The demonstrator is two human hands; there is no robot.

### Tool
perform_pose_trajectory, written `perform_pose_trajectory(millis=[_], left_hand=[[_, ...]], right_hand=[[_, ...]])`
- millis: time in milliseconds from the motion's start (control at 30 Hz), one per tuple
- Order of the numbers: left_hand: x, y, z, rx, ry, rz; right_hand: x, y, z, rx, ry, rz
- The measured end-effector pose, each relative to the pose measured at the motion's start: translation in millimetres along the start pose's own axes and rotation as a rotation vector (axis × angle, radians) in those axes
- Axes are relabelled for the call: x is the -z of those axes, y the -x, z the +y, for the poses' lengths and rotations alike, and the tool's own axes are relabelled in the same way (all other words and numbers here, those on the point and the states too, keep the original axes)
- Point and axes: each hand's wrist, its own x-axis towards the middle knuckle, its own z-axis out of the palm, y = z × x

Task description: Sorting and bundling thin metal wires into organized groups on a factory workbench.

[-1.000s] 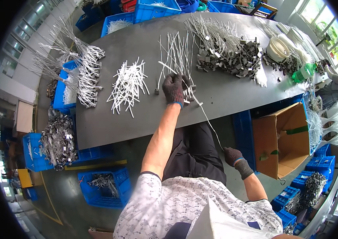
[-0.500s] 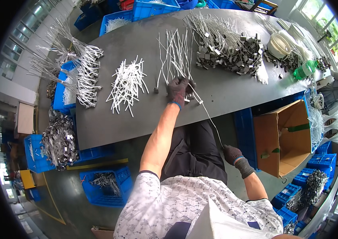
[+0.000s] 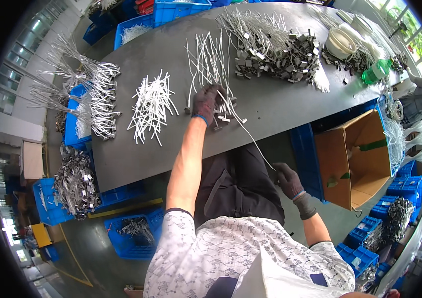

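Note:
My left hand point(image 3: 206, 102), in a dark glove, is closed over the near part of some thin wires point(image 3: 210, 57) that fan away from me across the table. Just right of its fingers lie white tubes point(image 3: 225, 103) and small white end pieces point(image 3: 224, 118); the hand hides part of them. A single thin wire point(image 3: 256, 143) runs from there past the table edge to my right hand point(image 3: 289, 181). That gloved hand pinches the wire's end, low beside my right thigh. Left of my left hand lies a loose pile of white tubes point(image 3: 152, 107).
Wires with dark blocks point(image 3: 283, 59) are heaped at the back right, near a pale bowl point(image 3: 340, 43) and a green bottle point(image 3: 376, 72). Bundled wires point(image 3: 104, 94) lie on the left edge. A cardboard box point(image 3: 332, 164) stands right. A blue crate point(image 3: 130, 237) sits on the floor.
The view has shifted slightly. My left hand has moved a little toward the left on the wires. My right hand has risen slightly, still with the wire's end.

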Motion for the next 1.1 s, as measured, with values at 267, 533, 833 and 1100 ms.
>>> perform_pose_trajectory(millis=[267, 533, 833, 1100], left_hand=[[-73, 69, -26, 0.121, 0.033, -0.234], [-66, 97, -53, -0.061, -0.412, -0.401], [-11, 24, -23, -0.084, -0.936, -0.254], [46, -8, -16, -0.179, -1.189, -0.053]], right_hand=[[-50, -92, -45, 0.393, 0.065, 0.414], [-49, -114, -59, 0.824, 0.191, 0.328], [-30, -181, -59, -0.176, -0.409, 0.109], [30, -287, -106, 0.358, 0.816, 0.687]])
